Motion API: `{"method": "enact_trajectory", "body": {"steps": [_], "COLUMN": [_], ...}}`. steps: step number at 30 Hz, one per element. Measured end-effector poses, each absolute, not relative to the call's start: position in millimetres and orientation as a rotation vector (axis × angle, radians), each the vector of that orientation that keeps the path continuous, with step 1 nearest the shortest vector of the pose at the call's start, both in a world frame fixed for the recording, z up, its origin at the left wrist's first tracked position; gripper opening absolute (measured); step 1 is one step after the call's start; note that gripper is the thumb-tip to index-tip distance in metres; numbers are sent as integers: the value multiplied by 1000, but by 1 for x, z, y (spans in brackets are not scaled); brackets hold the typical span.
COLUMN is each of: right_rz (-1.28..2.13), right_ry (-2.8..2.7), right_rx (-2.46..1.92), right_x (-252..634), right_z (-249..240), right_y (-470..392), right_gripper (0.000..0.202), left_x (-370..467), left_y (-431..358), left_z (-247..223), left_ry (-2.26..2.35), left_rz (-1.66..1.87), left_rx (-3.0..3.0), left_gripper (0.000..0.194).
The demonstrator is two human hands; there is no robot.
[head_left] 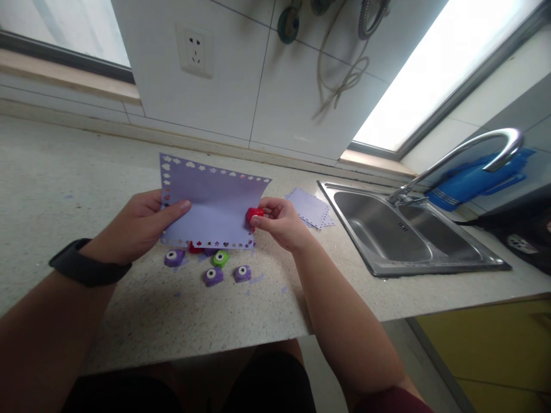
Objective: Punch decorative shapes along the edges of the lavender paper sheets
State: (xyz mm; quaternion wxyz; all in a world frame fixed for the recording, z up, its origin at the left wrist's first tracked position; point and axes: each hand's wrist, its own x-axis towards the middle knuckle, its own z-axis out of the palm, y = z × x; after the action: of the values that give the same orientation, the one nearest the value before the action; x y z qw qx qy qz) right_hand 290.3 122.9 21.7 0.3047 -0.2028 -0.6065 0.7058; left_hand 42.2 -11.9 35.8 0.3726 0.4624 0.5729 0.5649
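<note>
My left hand (pixel 142 221) grips the left side of a purple sheet of paper (pixel 210 198), thumb on its face. Small shapes such as hearts, stars and flowers are cut along its top, left and bottom edges. A red craft punch (pixel 255 217) is pinched in my right hand (pixel 278 221) at the sheet's right edge. Below the sheet, on the counter, lie a green punch (pixel 220 258) and several purple punches, among them one purple punch (pixel 213 276) at the front. Another red punch (pixel 196 248) is partly hidden behind the sheet.
Punched purple sheets (pixel 307 206) lie on the counter (pixel 142 321) to the right, beside a steel double sink (pixel 383 229) with a curved faucet (pixel 465 140). Small paper bits are scattered near the punches. A wall socket (pixel 195 50) and a blue item (pixel 477 178) are further back.
</note>
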Motion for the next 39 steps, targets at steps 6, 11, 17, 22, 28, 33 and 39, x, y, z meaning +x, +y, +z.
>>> {"method": "enact_trajectory", "body": {"steps": [6,11,17,22,28,33,39], "right_rz": [1826,1800,1786,1777,1758,1697,1371], "right_ry": [-1587,-1593,-1579,-1589,-1600,-1613,-1811], "right_rx": [-565,-602,-611,-595,-559,-515,-421], "right_x": [289,288,288,289,288,286,293], "right_z": [20,27,33,36,35,34,39], "right_y": [122,118,115,111,110,109,103], "right_gripper": [36,40,38,38,39,40,31], "left_x": [41,39,40,40,40,37,28], "left_y": [-11,-12,-12,-12,-13,-13,-17], "left_z": [33,32,31,31,31,29,27], "left_ry": [1471,1439,1411,1423,1443,1494,1471], "left_rz": [1460,1430,1439,1437,1419,1384,1396], "left_rx": [1198,1183,1213,1161,1152,1211,1249], "left_gripper": [23,23,21,19,22,25,22]}}
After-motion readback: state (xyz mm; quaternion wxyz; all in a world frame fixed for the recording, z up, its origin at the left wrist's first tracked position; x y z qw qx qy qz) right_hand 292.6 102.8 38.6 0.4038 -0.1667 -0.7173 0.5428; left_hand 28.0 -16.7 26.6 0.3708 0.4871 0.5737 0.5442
